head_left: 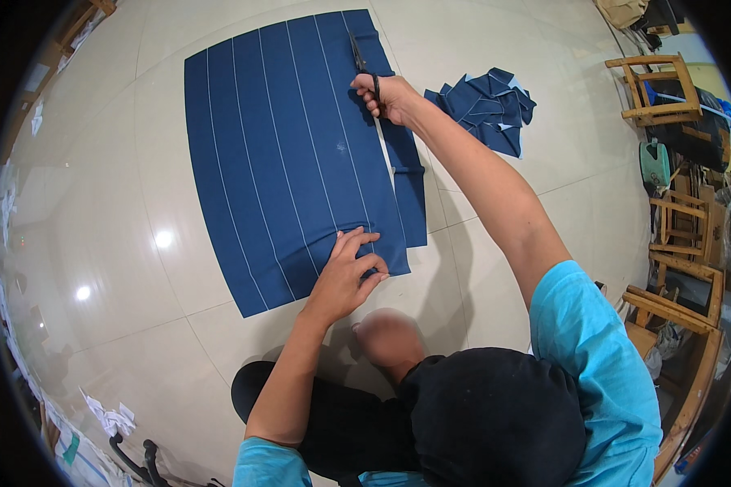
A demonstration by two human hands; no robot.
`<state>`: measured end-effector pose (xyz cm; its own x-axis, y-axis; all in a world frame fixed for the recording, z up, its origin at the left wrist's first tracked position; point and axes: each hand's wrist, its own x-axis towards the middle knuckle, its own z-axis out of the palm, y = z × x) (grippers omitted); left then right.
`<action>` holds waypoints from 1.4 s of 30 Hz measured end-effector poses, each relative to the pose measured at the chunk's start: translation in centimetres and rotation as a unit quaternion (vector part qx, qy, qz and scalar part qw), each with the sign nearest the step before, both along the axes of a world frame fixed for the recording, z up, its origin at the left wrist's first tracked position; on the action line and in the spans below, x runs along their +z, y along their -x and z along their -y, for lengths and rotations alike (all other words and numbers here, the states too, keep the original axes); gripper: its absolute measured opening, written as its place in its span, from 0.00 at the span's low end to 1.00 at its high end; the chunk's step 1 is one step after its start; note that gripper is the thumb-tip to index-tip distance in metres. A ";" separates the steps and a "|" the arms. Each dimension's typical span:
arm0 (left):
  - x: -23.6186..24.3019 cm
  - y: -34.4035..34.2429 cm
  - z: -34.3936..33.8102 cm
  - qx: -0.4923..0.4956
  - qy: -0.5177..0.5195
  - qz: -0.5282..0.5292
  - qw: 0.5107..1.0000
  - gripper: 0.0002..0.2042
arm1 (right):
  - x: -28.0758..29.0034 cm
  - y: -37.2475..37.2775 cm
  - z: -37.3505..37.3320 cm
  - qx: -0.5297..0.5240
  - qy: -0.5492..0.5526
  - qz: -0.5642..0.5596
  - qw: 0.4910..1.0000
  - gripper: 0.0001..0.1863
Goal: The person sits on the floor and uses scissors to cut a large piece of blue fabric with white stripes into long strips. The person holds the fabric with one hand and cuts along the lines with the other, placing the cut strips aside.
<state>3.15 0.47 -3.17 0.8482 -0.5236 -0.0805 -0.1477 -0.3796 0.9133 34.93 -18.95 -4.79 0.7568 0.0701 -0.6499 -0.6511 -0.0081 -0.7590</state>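
From my end I see the 2 hands well apart over a navy cloth that lies spread on the tiled floor. The right hand is closed around black scissors near the cloth's far right side; its fingers cover much of the handles, and I cannot make out how far the blades are parted. The left hand has its fingers spread, tips on the near edge, where the cloth rumples; its palm is hidden from me. The blade tips point away from the wearer, leaning slightly left, and the scissors' long axis runs roughly along the cloth's pale lines. The cloth's own long axis also runs away from the wearer. A narrow navy strip lies along its right side, partly covered by the right hand. A bare foot is blurred, and a heap of navy pieces is partly hidden behind the right forearm.
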 end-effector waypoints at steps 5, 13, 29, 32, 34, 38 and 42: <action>0.1 0.1 -0.2 0.003 -0.004 -0.002 1.000 0.06 | 0.0 0.0 -0.4 -0.001 0.003 0.000 1.000 0.13; 0.0 0.0 -0.1 0.002 -0.002 0.000 1.000 0.06 | -0.6 -0.2 -0.2 0.020 0.034 0.002 0.999 0.14; 0.0 0.0 -0.1 0.002 -0.005 0.002 1.000 0.05 | 0.1 -1.6 -0.6 -0.003 0.016 0.008 1.000 0.17; 0.1 0.0 -0.1 0.003 -0.007 -0.002 1.000 0.05 | 0.0 -1.7 -0.8 -0.006 0.010 0.010 1.000 0.16; 0.2 0.1 -0.1 0.004 -0.007 -0.004 1.000 0.05 | -0.1 -1.8 -0.9 -0.011 0.004 0.009 1.000 0.16; 0.3 0.0 0.0 0.004 -0.007 -0.004 1.000 0.05 | -0.3 -2.0 -0.6 -0.008 -0.004 0.009 1.000 0.16; 0.3 0.0 -0.1 0.003 -0.008 -0.002 1.000 0.04 | -0.3 -2.0 -0.7 -0.004 -0.001 0.008 1.000 0.15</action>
